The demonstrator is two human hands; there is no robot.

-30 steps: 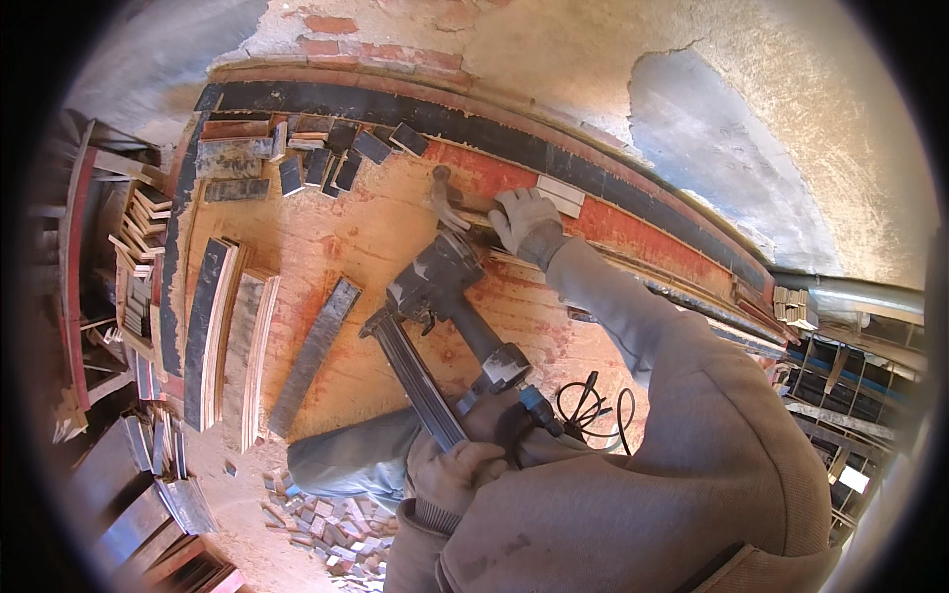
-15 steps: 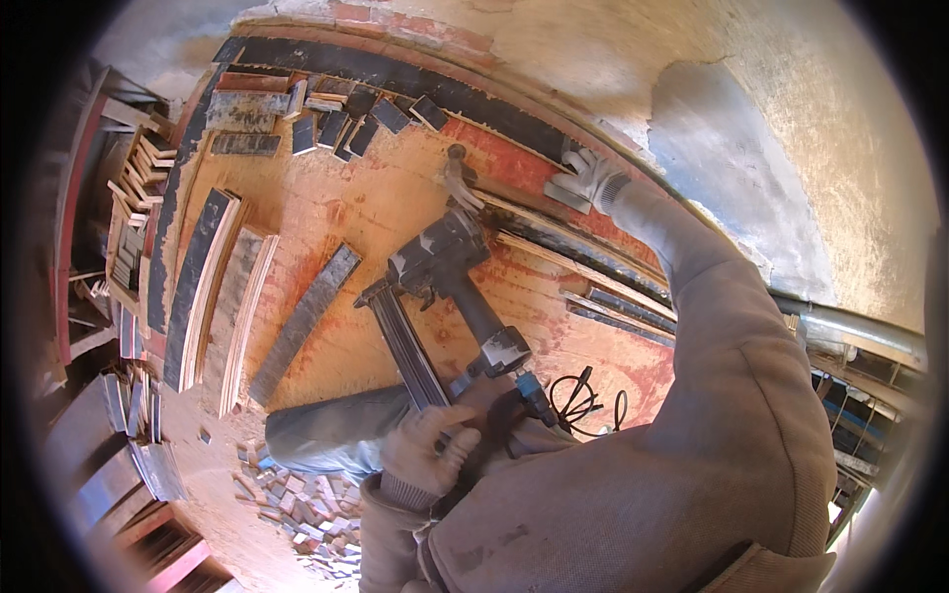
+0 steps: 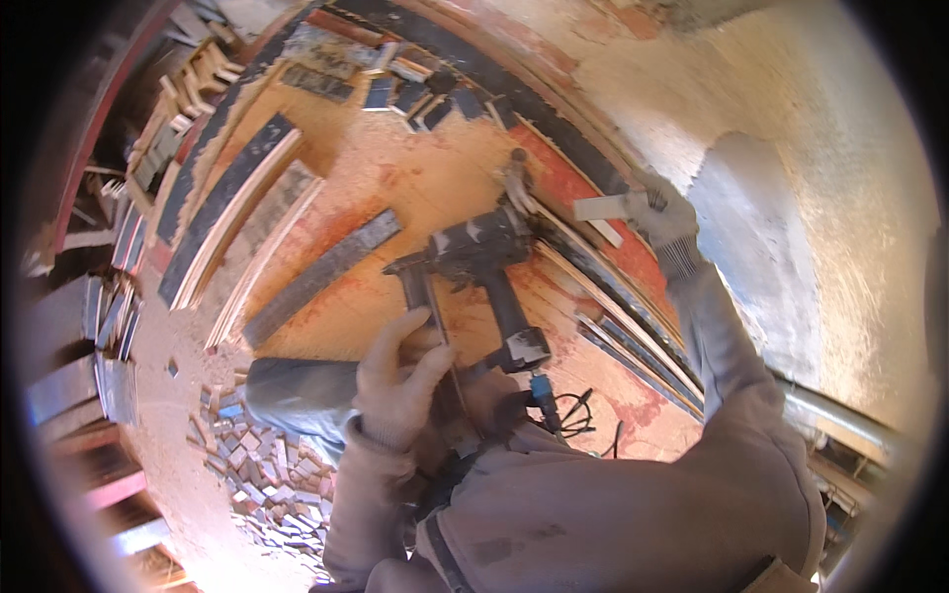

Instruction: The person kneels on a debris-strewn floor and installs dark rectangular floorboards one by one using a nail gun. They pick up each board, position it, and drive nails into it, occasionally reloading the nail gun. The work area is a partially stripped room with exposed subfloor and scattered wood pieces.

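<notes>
A dark nail gun lies on the work board with its long magazine pointing toward me. Beside that magazine is my gloved left hand, its thumb and forefinger apart and the tips close to the rail; whether they touch it is unclear. Farther off to the right, my gloved right hand pinches a pale grey flat strip, raised near the board's far edge. Another pale strip shows just below it. A blue air fitting joins the gun's handle.
Long laminated wood strips lie at the left, with more strips right of the gun. Small dark-faced blocks sit at the back. Many offcuts cover the lower-left floor. A black hose coils near the handle. A wall rises at right.
My right hand has lifted from the board's far edge with the pale strip now sticking out of it. My left hand has moved up along the magazine and its fingers have spread. The view has tilted.
</notes>
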